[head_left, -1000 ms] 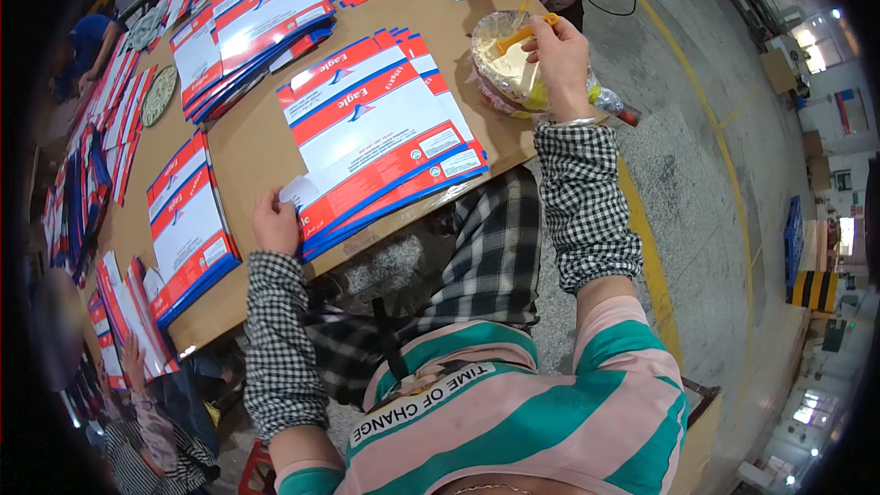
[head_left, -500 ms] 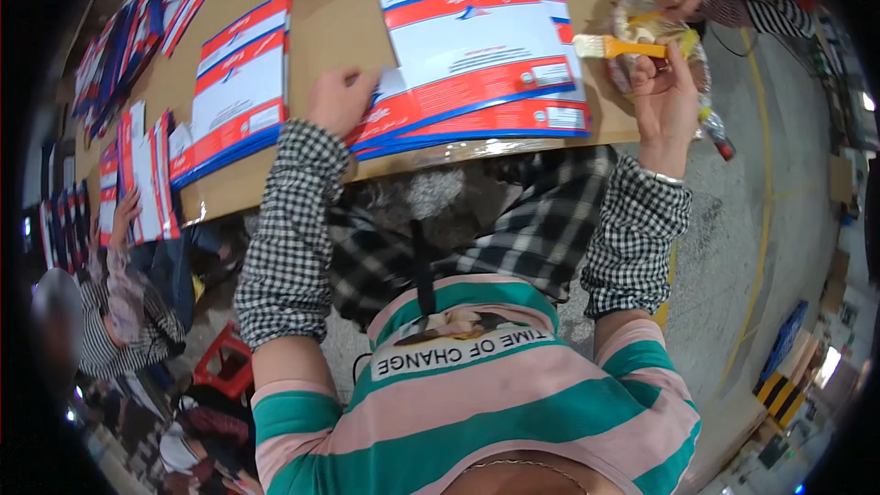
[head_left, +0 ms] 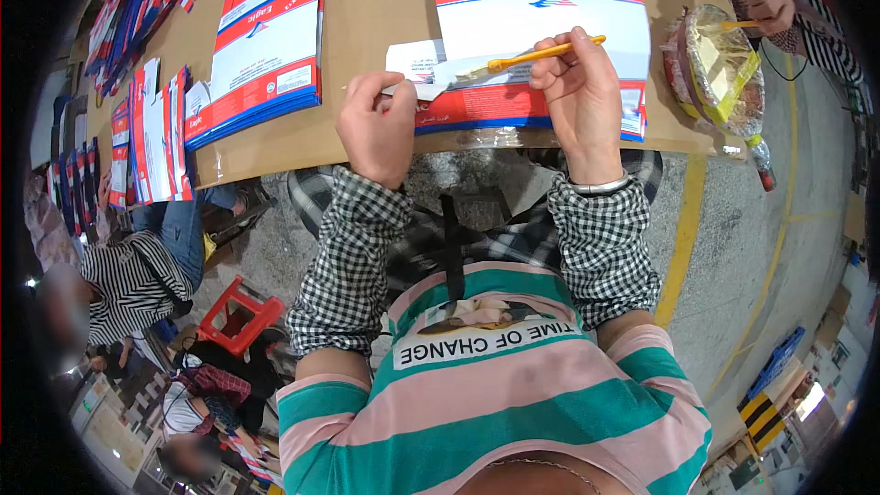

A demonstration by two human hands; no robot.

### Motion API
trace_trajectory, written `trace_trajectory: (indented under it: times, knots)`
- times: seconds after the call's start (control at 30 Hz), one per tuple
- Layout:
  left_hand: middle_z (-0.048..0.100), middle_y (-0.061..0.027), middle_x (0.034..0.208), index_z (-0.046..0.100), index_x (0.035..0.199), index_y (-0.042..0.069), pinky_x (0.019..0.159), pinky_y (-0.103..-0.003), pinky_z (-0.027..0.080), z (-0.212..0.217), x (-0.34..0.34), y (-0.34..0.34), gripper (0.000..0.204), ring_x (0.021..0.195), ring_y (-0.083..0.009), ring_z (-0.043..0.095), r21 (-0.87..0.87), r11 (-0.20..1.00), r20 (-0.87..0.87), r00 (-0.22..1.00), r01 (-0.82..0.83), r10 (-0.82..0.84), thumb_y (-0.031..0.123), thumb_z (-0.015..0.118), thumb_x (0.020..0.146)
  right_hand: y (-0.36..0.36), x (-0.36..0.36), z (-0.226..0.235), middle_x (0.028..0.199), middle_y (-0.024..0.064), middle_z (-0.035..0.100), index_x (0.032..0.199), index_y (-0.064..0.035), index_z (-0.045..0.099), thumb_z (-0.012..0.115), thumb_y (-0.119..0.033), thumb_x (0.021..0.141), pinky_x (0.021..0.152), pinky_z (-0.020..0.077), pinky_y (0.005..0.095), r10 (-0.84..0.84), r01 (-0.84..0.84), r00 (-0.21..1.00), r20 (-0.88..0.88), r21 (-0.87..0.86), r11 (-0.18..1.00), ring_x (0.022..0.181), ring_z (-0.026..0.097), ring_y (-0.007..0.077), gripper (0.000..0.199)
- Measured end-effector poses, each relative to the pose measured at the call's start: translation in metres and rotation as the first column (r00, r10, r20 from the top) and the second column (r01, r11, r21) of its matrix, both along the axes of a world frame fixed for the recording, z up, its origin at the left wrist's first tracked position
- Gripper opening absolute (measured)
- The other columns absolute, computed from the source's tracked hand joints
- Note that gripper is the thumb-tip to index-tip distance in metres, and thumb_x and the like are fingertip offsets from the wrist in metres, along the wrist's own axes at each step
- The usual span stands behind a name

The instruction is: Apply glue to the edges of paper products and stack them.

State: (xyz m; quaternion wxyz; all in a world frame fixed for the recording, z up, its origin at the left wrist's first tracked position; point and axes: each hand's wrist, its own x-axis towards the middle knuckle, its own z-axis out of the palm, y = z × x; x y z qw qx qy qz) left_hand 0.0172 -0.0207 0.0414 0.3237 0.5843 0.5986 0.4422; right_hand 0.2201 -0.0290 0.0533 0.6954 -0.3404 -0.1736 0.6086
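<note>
In front of me lies a stack of flat red, white and blue paper bags (head_left: 541, 9), its near edge close to the table edge. My left hand (head_left: 378, 126) is closed, thumb and fingers pinching a small white flap (head_left: 412, 62) at the left side of the top bag. With my right hand (head_left: 584, 96) I grip the yellow handle of a flat paste brush (head_left: 536, 54). Its pale bristles are down against the flap, just right of my left fingers. My fingers partly hide the flap's left end.
A plastic-lined bowl (head_left: 680, 73) with yellowish paste sits at the table's right edge, another person's hand (head_left: 768, 2) beside it. Another bag stack (head_left: 266, 46) lies left, with more bags (head_left: 151, 9) beyond. A red stool (head_left: 240, 316) stands on the floor at lower left.
My right hand has brought the brush leftward from beside the bowl onto the flap. My left hand now pinches near the flap. The view has shifted.
</note>
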Motion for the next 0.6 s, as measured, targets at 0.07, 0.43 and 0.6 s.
trace_trajectory:
  times: [0.07,0.43,0.6]
  knots:
    - [0.057,-0.0058,0.087,0.062,0.084,-0.002,0.063,-0.021,0.042,-0.005,-0.006,-0.011,0.009,0.073,-0.0088,0.052,-0.018,1.0,-0.029,1.0,-0.012,0.011,0.003,0.063,0.077,-0.004,-0.01,-0.001,0.084,0.0174,0.061,0.09,0.0002,0.05,0.049,-0.021,0.091,0.056,0.0516,0.0257,-0.073,0.076,0.993,0.092,-0.019,0.997,0.063,0.061,0.0167,0.021]
    - [0.058,-0.0114,0.091,0.062,0.087,-0.003,0.07,-0.028,0.049,-0.018,0.005,-0.032,0.012,0.082,-0.0203,0.059,0.169,0.985,-0.053,0.999,0.016,-0.007,-0.002,0.062,0.075,-0.01,-0.013,0.001,0.082,0.0158,0.062,0.089,0.002,0.051,0.049,-0.021,0.092,0.052,0.0507,0.0245,0.027,-0.018,0.962,0.272,-0.036,0.999,0.058,0.06,0.0148,0.023]
    - [0.057,-0.0088,0.097,0.062,0.091,-0.002,0.071,-0.024,0.046,-0.017,0.007,-0.035,0.012,0.084,-0.0153,0.056,0.218,0.974,-0.126,0.992,0.054,-0.027,0.001,0.061,0.079,-0.011,-0.014,0.0,0.081,0.0148,0.062,0.089,0.0026,0.052,0.049,-0.021,0.092,0.052,0.0501,0.0241,0.012,0.002,0.938,0.348,-0.038,0.999,0.058,0.059,0.0142,0.024]
